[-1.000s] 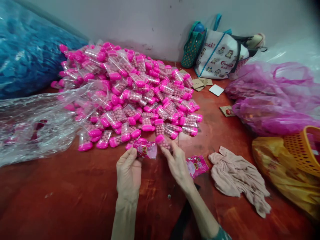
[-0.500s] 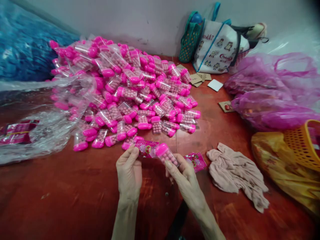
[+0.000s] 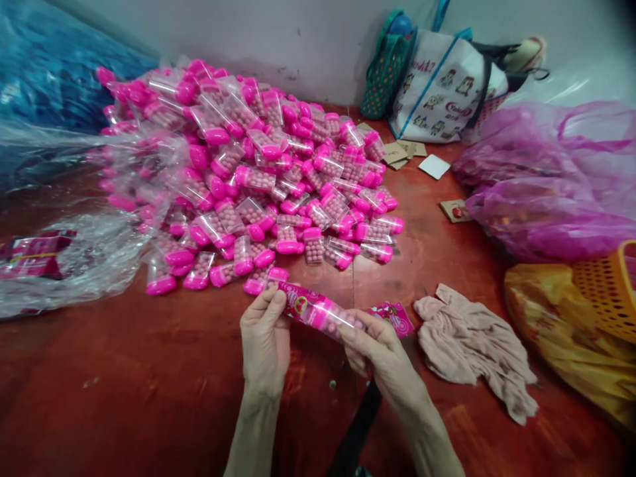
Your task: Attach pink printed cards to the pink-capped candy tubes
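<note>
My left hand [image 3: 265,334] pinches the end of a small pink printed wrapper [image 3: 299,305] just in front of me. My right hand [image 3: 377,348] grips a clear candy bottle with a pink cap [image 3: 332,318], and the capped end sits inside the wrapper's open mouth. Both hands hover low over the red table [image 3: 149,384]. A big heap of the same pink-capped bottles [image 3: 258,172] lies just beyond them. More pink wrappers [image 3: 395,317] lie by my right hand.
Crumpled clear plastic [image 3: 74,258] holds a pink packet [image 3: 30,252] at left, with a blue plastic bag [image 3: 54,73] behind. A beige cloth [image 3: 472,338], pink plastic bags [image 3: 546,192], an orange basket [image 3: 606,291] and tote bags [image 3: 442,86] stand at right.
My right hand picked a bottle from the heap's edge, brought it back toward the wrapper, and pushed its capped end into the wrapper held by my left hand.
</note>
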Action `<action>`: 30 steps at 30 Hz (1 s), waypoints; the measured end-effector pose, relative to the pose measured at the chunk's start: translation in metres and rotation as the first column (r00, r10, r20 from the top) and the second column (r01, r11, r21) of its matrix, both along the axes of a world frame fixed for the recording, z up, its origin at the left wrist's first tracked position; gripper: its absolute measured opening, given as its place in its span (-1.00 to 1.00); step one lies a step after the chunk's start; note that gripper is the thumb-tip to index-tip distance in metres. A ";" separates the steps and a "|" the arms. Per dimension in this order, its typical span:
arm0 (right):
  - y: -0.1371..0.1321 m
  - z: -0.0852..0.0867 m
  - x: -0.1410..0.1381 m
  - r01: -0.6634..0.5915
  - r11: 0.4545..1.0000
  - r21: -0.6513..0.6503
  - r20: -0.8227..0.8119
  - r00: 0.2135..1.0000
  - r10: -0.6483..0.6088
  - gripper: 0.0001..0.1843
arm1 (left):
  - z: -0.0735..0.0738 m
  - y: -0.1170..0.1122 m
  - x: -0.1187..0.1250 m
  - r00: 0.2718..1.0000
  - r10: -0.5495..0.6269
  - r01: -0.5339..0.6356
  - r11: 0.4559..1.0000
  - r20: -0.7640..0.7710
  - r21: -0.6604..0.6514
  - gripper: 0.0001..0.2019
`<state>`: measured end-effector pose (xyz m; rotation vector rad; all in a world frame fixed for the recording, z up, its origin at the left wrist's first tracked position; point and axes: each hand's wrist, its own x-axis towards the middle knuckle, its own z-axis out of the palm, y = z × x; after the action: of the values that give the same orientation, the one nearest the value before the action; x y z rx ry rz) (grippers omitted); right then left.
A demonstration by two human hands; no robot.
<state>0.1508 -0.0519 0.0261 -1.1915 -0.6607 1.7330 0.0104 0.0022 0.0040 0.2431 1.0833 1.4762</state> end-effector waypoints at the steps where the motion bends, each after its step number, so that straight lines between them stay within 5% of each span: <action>1: 0.000 0.000 0.000 0.000 1.000 0.000 0.000 1.000 0.000 -0.79 | 0.000 0.000 0.001 1.000 0.004 -0.004 1.000 0.003 0.000 -0.86; 8: 0.000 -0.007 -0.010 0.012 0.997 0.072 0.120 0.993 -0.021 -0.80 | 0.006 -0.006 0.015 0.996 -0.083 0.084 0.995 -0.020 0.054 -0.71; 13: 0.000 -0.010 -0.017 0.003 0.992 0.129 0.247 0.968 -0.035 -0.80 | 0.008 -0.013 0.027 0.967 -0.246 0.246 0.969 0.069 0.007 -0.77; 30: -0.009 -0.025 -0.041 0.031 0.976 0.216 0.548 0.823 -0.147 -0.80 | 0.001 -0.010 0.024 0.895 -0.429 0.441 0.892 0.121 -0.097 -0.87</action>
<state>0.1094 -0.0605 0.0014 -1.5746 -1.0811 1.1891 0.0346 -0.0081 0.0051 0.3034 0.9605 1.0047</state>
